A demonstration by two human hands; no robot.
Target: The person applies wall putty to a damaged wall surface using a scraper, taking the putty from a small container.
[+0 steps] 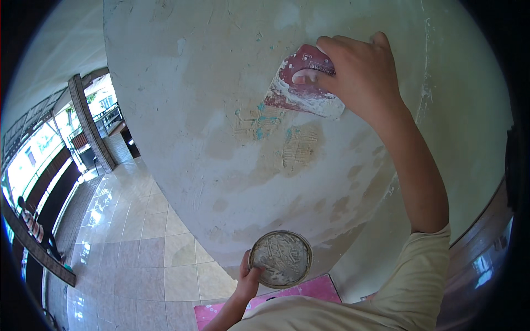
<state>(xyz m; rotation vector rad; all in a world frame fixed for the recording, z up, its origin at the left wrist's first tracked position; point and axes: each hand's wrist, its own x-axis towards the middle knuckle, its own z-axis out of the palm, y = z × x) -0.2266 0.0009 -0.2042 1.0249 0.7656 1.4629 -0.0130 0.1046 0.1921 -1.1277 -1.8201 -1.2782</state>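
My right hand [361, 71] is raised to the wall and closed on a dark red putty scraper [301, 91], its thumb hooked through the cut-out. White putty is smeared over the scraper's face, and its straight lower edge lies at or close to the wall [210, 105]; I cannot tell if it touches. Below it are two rough, ridged patches [301, 148] with bits of turquoise paint showing. Lower down, my left hand [248, 278] grips the rim of a round, shallow container [280, 259] holding greyish-white putty, with its thumb over the edge.
A pink board or mat [314, 289] lies below the container. Glossy tiled floor [143, 243] stretches left past the wall's edge toward a pillar [91, 124] and a bright outdoor area. A person [36, 226] is at the far left. A cracked corner line [425, 83] runs down the right.
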